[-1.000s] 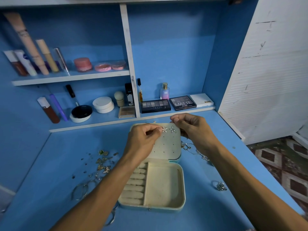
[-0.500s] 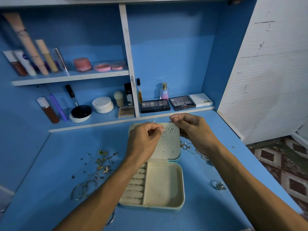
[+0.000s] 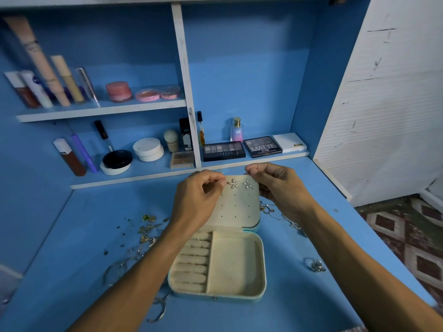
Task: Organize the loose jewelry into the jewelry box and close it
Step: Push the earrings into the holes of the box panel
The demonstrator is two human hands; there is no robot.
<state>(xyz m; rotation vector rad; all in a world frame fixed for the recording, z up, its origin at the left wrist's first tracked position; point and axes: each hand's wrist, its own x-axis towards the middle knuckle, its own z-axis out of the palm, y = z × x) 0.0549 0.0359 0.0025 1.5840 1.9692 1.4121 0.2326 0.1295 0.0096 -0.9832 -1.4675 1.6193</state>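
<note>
A silver hoop (image 3: 160, 307) lies near the bottom edge of the frame on the blue tabletop (image 3: 311, 307), beside the open pale-green jewelry box (image 3: 263, 267), whose cream ring rolls and side compartment show nothing inside. Left of the box, small gold charms (image 3: 146, 232) and silver bangles (image 3: 115, 269) lie scattered. To its right, a silver ring cluster (image 3: 316, 264) and a thin silver chain (image 3: 280, 214) lie loose. At mid-frame the box's cream perforated lid panel (image 3: 236, 212) stands raised, with two sparkly star-shaped earrings (image 3: 233, 183) pinned along its top row. The left hand (image 3: 199, 200), fingers curled, pinches at the earring nearer it, while the right hand (image 3: 278, 185) curls around the panel's upper right corner, apparently steadying it. Beyond, white shelves of cosmetics (image 3: 148, 149) line the blue cabinet. The job looks barely begun: one pair is mounted, the rest is unsorted, and the box is not yet closed.
</note>
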